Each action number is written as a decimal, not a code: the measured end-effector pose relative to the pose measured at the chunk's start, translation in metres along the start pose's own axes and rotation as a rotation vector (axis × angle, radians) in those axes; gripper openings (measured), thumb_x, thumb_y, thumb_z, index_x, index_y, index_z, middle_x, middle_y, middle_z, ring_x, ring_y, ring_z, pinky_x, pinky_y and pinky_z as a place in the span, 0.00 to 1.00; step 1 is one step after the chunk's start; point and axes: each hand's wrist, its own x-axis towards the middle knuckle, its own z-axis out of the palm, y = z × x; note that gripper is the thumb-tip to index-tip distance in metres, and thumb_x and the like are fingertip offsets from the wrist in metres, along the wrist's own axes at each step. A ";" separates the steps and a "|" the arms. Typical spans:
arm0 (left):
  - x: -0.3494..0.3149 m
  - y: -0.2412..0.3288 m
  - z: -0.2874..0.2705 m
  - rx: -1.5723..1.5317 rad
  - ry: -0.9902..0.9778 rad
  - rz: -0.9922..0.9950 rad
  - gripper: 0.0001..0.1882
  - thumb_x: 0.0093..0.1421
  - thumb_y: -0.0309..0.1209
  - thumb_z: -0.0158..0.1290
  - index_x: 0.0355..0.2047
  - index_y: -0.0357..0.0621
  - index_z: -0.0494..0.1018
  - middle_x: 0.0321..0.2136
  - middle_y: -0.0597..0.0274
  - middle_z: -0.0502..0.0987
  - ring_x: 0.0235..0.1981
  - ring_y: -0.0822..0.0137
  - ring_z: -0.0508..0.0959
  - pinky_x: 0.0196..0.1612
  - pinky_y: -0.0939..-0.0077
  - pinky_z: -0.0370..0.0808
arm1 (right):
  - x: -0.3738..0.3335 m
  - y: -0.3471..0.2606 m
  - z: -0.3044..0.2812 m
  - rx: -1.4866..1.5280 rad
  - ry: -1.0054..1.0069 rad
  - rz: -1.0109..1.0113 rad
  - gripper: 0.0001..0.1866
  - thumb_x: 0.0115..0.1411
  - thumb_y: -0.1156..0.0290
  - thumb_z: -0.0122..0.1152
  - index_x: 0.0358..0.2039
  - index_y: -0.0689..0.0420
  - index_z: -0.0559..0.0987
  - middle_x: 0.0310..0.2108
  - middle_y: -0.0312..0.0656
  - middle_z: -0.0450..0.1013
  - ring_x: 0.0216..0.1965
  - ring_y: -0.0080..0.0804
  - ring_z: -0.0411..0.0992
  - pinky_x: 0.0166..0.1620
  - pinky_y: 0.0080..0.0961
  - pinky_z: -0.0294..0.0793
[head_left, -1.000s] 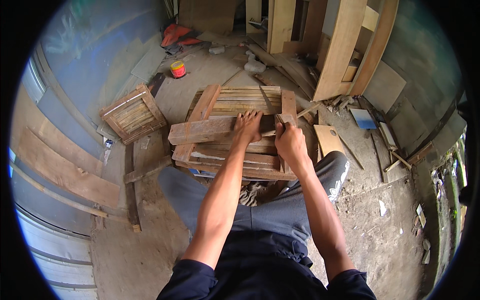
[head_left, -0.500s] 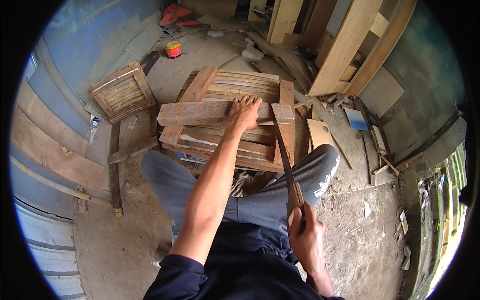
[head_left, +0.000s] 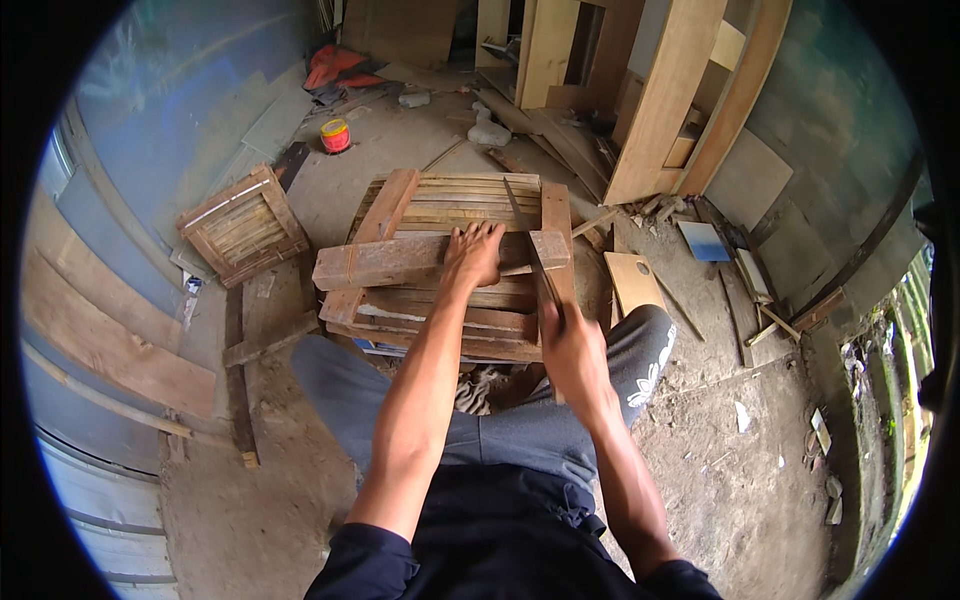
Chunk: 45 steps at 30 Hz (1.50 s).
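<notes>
A thick wooden beam lies crosswise on a slatted wooden frame in front of my knees. My left hand grips the beam from above right of its middle, fingers over the far edge. My right hand is closed round the handle of a handsaw. The saw's blade crosses the beam close to its right end, just right of my left hand, and its tip points away over the slats. My fingers hide most of the saw's handle.
A smaller slatted frame leans at the left. A red and yellow bucket stands farther back. Tall wooden panels lean at the back right. A board with a hole lies beside my right knee.
My right hand has pushed the handsaw forward, so its tip now reaches well past the beam. My left hand stays on the beam. The view has shifted slightly.
</notes>
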 end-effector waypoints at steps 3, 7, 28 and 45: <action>0.000 0.000 0.005 -0.016 -0.016 -0.014 0.34 0.49 0.22 0.54 0.59 0.45 0.62 0.60 0.49 0.65 0.64 0.52 0.62 0.66 0.45 0.53 | -0.085 -0.008 -0.046 0.028 -0.072 0.089 0.10 0.67 0.67 0.50 0.38 0.62 0.70 0.16 0.62 0.71 0.19 0.62 0.72 0.21 0.51 0.72; 0.003 -0.001 0.010 0.021 -0.026 -0.019 0.32 0.52 0.22 0.51 0.59 0.45 0.63 0.61 0.50 0.64 0.64 0.52 0.61 0.66 0.44 0.53 | -0.144 -0.018 -0.074 0.025 -0.068 0.188 0.08 0.67 0.67 0.50 0.37 0.59 0.71 0.17 0.57 0.71 0.20 0.57 0.75 0.20 0.43 0.70; 0.008 0.007 -0.017 -0.023 -0.253 -0.087 0.47 0.42 0.27 0.66 0.63 0.50 0.58 0.65 0.54 0.59 0.67 0.54 0.56 0.70 0.48 0.48 | -0.114 -0.017 -0.067 0.081 -0.104 0.196 0.10 0.66 0.67 0.51 0.40 0.62 0.70 0.16 0.60 0.71 0.19 0.61 0.72 0.22 0.51 0.71; 0.026 -0.009 -0.017 -0.009 -0.268 -0.032 0.49 0.33 0.33 0.71 0.58 0.46 0.62 0.57 0.55 0.70 0.61 0.54 0.65 0.64 0.50 0.59 | 0.052 0.000 0.028 0.097 0.109 0.055 0.17 0.67 0.60 0.48 0.35 0.64 0.74 0.23 0.65 0.73 0.29 0.65 0.74 0.34 0.52 0.76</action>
